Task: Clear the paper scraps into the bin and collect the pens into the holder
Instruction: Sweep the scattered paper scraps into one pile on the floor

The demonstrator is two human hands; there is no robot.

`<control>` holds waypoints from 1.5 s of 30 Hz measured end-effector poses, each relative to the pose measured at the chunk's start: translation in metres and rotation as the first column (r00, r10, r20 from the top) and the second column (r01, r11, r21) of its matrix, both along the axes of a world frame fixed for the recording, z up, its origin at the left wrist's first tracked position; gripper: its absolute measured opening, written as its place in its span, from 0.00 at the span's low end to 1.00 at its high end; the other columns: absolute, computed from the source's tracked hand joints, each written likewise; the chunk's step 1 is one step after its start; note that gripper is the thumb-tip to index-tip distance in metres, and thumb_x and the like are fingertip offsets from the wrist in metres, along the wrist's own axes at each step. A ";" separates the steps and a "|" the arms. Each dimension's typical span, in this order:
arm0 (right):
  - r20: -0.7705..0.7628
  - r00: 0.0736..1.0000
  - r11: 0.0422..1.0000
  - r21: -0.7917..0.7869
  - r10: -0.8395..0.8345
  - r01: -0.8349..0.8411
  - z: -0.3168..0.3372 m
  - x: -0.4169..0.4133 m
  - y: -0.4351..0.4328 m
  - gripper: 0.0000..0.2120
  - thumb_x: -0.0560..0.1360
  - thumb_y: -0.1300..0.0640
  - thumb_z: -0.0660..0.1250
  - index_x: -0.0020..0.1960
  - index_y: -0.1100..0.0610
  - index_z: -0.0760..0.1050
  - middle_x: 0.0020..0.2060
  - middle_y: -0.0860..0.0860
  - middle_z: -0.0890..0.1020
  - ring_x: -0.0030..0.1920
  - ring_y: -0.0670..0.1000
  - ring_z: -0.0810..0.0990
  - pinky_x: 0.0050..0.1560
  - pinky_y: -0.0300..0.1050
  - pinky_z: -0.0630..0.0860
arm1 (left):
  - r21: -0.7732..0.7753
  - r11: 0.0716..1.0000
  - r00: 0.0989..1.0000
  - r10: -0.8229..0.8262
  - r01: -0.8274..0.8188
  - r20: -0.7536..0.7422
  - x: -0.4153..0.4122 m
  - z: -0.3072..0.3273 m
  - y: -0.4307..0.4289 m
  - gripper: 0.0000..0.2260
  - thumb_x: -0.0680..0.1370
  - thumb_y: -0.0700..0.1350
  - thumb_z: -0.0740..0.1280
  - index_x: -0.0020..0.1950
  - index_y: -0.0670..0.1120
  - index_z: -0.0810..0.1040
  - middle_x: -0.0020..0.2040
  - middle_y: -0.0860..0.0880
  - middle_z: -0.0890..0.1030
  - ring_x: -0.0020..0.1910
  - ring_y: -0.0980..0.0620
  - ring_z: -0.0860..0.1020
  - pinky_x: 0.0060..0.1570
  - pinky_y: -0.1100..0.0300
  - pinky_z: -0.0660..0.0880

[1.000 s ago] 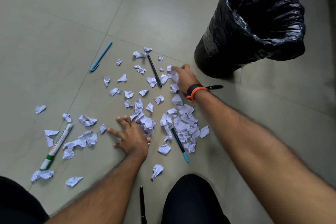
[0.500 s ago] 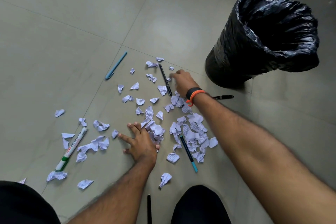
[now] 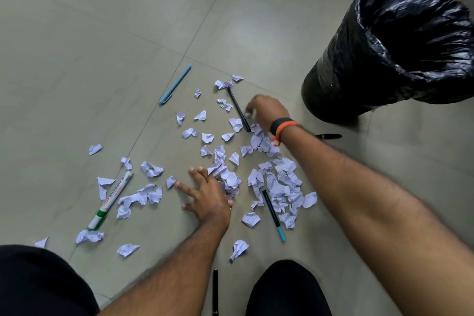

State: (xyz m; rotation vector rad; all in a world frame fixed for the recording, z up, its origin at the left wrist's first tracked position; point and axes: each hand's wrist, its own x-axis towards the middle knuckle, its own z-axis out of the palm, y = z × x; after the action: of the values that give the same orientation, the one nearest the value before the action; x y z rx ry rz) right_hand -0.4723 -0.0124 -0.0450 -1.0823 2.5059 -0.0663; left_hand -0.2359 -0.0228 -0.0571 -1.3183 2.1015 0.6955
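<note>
Paper scraps [image 3: 230, 182] strewn over grey floor tiles [image 3: 102, 33], thickest at centre. Far left, white marker [image 3: 110, 202] with green end; beyond it, light blue pen [image 3: 175, 84]. Left hand [image 3: 207, 197] flat, fingers spread wide, touching the heap's left edge. Right hand [image 3: 266, 110] farther away, fingers curled down among small scraps beside black pen [image 3: 238, 109]; grip too blurred to tell. Black-lined bin [image 3: 333, 90] upright, far right.

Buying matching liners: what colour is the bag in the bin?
Glossy black bag, clearest in the head view.
</note>
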 end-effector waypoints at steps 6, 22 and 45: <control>-0.062 0.985 0.982 -0.117 -0.159 0.151 0.005 -0.024 -0.004 0.26 0.70 0.72 0.56 0.60 0.52 0.79 0.59 0.55 0.80 0.59 0.60 0.77 0.58 0.49 0.74 | -0.030 0.999 0.999 -0.033 0.034 0.033 -0.001 -0.002 0.002 0.49 0.70 0.53 0.76 0.79 0.44 0.47 0.79 0.44 0.42 0.74 0.27 0.43 0.63 0.31 0.67; -0.063 0.995 0.994 0.067 -0.081 0.085 -0.001 0.048 0.047 0.12 0.74 0.67 0.60 0.52 0.60 0.80 0.52 0.59 0.81 0.52 0.63 0.80 0.51 0.50 0.77 | -0.081 0.997 1.000 -0.016 0.017 0.018 0.002 -0.010 0.003 0.44 0.72 0.49 0.74 0.78 0.46 0.49 0.79 0.45 0.45 0.75 0.27 0.45 0.60 0.31 0.68; 0.026 1.000 0.999 -0.032 0.006 -0.005 -0.024 -0.012 -0.039 0.23 0.71 0.69 0.57 0.63 0.56 0.76 0.60 0.57 0.75 0.59 0.60 0.75 0.59 0.49 0.72 | -0.030 1.000 1.000 0.003 -0.003 -0.006 0.000 -0.007 0.000 0.48 0.71 0.50 0.75 0.78 0.44 0.45 0.79 0.45 0.43 0.75 0.28 0.42 0.63 0.30 0.65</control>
State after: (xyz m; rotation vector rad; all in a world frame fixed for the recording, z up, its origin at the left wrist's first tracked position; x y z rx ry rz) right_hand -0.4846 -0.0514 -0.0691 -1.0936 2.4866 -0.1186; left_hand -0.2363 -0.0227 -0.0644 -1.3368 2.1233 0.6725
